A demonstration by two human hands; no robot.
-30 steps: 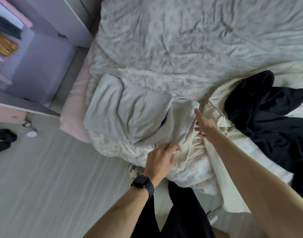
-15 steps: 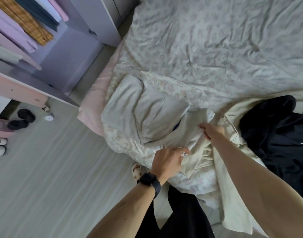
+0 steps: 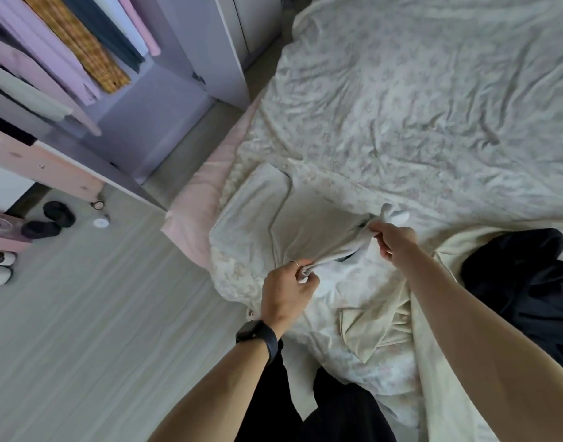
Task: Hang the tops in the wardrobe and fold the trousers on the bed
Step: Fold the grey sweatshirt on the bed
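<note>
Clothes (image 3: 82, 55) in lilac, mustard check, dark grey and pink hang in the open wardrobe (image 3: 165, 100) at the far left, and dark slippers (image 3: 50, 218) sit on the wood floor (image 3: 98, 314) below it. Nearer the middle, the left hand (image 3: 286, 291), with a dark watch (image 3: 257, 334) on its wrist, has its fingers (image 3: 297, 269) curled tight, pinching a bunched edge of the pale grey garment (image 3: 308, 224). This garment lies on the near corner of the bed (image 3: 433, 90). The right hand (image 3: 396, 242) pinches the same edge farther along, fingers closed on the cloth, and the fabric runs taut between the two hands. A cream garment (image 3: 375, 327) lies partly under the right forearm. A black garment (image 3: 525, 282) is heaped at the bed's right edge.
</note>
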